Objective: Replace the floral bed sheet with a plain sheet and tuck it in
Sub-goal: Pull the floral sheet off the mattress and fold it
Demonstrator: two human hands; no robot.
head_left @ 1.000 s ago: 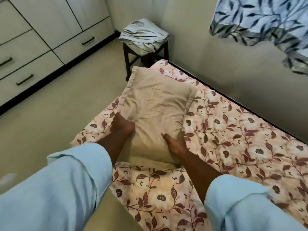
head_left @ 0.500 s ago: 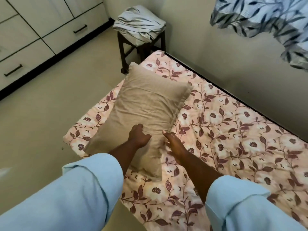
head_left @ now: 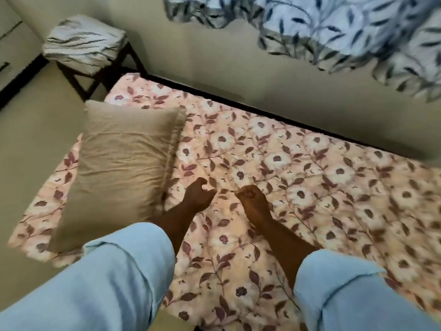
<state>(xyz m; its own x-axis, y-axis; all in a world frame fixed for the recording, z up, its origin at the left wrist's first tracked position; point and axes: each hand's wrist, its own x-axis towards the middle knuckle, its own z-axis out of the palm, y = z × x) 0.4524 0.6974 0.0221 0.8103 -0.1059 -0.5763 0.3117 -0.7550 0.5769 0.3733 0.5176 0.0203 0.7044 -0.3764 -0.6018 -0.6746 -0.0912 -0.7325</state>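
The pink floral bed sheet [head_left: 310, 187] covers the mattress, spread flat from the head end to the right. A beige pillow [head_left: 119, 168] lies along the bed's left side, its lower end reaching over the mattress edge. My left hand [head_left: 198, 197] hovers just right of the pillow with its fingers curled and apart, holding nothing. A short gap to its right, my right hand [head_left: 253, 199] is curled into a loose fist over the sheet, also empty. Light blue sleeves cover both forearms. No plain sheet shows on the bed.
A dark stool [head_left: 78, 80] at the head of the bed carries a folded white cloth with grey stripes [head_left: 83, 41]. A leaf-print curtain [head_left: 334, 32] hangs over the wall beside the bed. Bare floor [head_left: 35, 139] lies left, with cabinet drawers [head_left: 7, 44] beyond.
Both hands let go of the pillow after swinging it toward the bed's left edge. They now hover empty over the sheet, and my view has turned right.
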